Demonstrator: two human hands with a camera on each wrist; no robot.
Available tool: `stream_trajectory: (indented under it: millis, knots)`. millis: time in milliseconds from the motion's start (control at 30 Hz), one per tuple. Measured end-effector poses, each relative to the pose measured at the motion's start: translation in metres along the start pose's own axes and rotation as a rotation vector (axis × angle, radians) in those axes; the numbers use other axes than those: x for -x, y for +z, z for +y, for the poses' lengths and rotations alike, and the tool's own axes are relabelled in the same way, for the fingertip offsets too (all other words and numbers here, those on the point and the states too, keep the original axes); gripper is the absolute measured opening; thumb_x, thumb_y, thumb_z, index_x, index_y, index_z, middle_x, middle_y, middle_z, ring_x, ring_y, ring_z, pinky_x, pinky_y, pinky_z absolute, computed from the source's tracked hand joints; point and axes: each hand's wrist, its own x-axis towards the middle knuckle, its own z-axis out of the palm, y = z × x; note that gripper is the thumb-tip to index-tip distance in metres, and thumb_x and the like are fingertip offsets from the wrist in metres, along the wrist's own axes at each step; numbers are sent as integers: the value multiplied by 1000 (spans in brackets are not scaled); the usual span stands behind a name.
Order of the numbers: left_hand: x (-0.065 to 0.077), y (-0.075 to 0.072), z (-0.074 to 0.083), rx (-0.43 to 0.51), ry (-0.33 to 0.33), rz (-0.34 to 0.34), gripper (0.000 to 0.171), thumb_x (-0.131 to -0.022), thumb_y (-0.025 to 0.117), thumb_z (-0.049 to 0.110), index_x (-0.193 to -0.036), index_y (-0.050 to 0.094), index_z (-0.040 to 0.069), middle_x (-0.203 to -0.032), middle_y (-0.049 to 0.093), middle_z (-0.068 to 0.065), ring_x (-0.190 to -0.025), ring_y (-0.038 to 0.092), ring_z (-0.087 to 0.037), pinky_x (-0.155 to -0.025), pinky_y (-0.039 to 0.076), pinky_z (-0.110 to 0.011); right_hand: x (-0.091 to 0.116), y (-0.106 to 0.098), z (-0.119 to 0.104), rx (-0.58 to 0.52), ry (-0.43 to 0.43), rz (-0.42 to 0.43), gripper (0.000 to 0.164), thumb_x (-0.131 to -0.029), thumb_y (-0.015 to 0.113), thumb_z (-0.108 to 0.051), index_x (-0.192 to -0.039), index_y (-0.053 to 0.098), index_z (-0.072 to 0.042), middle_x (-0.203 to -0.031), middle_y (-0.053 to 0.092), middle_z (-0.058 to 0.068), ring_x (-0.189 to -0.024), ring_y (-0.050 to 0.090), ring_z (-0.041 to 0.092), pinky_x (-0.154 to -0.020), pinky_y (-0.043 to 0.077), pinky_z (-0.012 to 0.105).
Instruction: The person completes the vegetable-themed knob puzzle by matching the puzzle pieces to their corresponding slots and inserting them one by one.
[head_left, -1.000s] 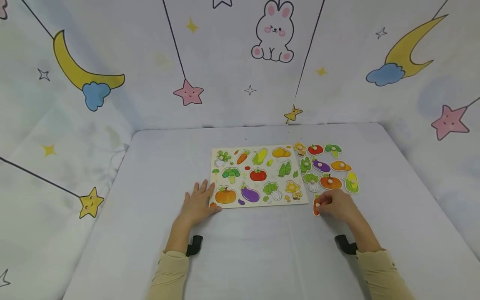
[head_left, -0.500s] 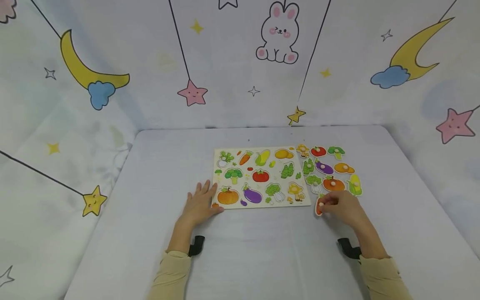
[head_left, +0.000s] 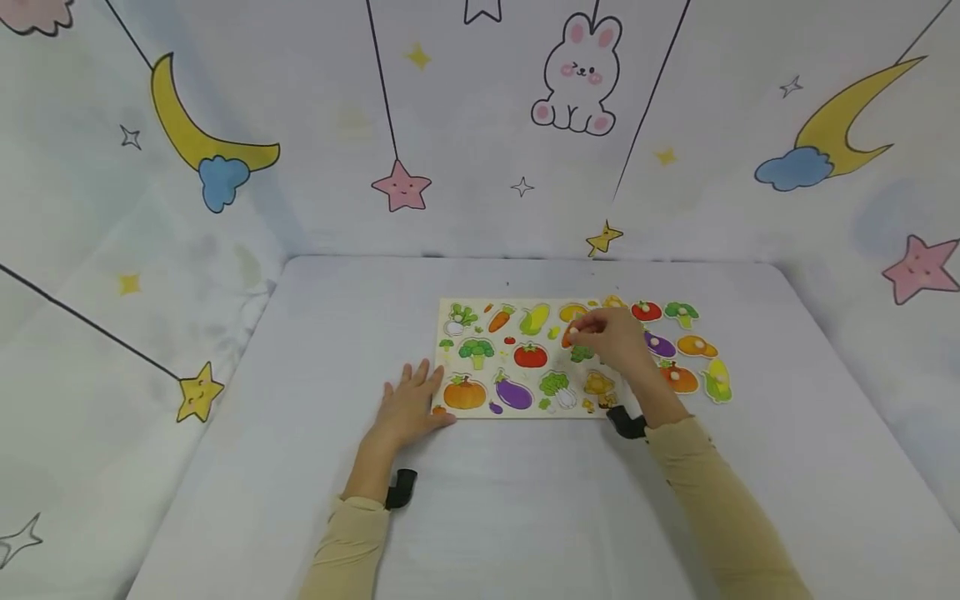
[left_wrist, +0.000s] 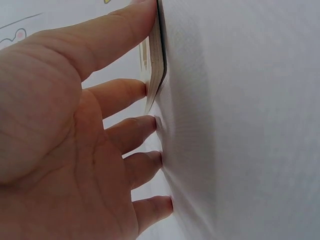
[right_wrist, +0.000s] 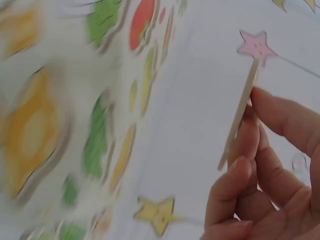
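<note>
A flat wooden puzzle board [head_left: 532, 412] printed with vegetables lies on the white table. My right hand [head_left: 617, 342] is over its right half, pinching a carrot puzzle piece [head_left: 567, 336] between thumb and fingers. In the right wrist view that carrot piece [right_wrist: 239, 120] appears edge-on, held off the board. Fingers spread, my left hand [head_left: 405, 408] rests at the board's left edge, thumb by the near-left corner. The left wrist view shows the thumb and index finger touching the board's side [left_wrist: 158, 50], other fingertips on the cloth.
Right of the board lie loose knobbed pieces: a tomato [head_left: 647, 311], broccoli [head_left: 681, 312], eggplant [head_left: 660, 344], potatoes [head_left: 697, 346], pumpkin [head_left: 678, 378] and corn [head_left: 717, 382]. My right hand and forearm hide others. A patterned curtain [head_left: 480, 225] stands behind the table.
My right hand has lifted the carrot piece from the table and carried it left and away from me, over the board. My left hand stays at the board's edge; the head view has shifted slightly.
</note>
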Motion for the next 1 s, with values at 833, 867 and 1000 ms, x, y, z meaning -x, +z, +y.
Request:
stream_trajectory:
  millis: [833, 867, 1000]
  knots:
    - [5, -4, 3, 6, -19, 7, 83, -84, 74, 40, -152, 35, 12, -162, 20, -15, -150, 10, -42, -116, 10, -69, -89, 103, -56, 194, 83, -57, 15, -82, 75, -26, -80, 70, -12, -86, 70, 6, -75, 63, 24, -56, 46, 30]
    - [4, -4, 2, 6, -22, 6, 83, -84, 74, 40, -152, 35, 12, -163, 20, -15, -150, 10, -42, -116, 10, -69, -90, 104, -57, 202, 81, -53, 16, -81, 76, -26, -80, 70, -12, -86, 70, 6, -76, 63, 24, -56, 46, 30]
    - [4, -4, 3, 5, -28, 5, 84, -84, 74, 40, -153, 34, 13, -163, 19, -14, -151, 9, -41, -116, 9, -68, -92, 104, -61, 222, 96, -48, 18, -81, 77, -27, -82, 71, -11, -89, 70, 7, -77, 62, 24, -56, 46, 29]
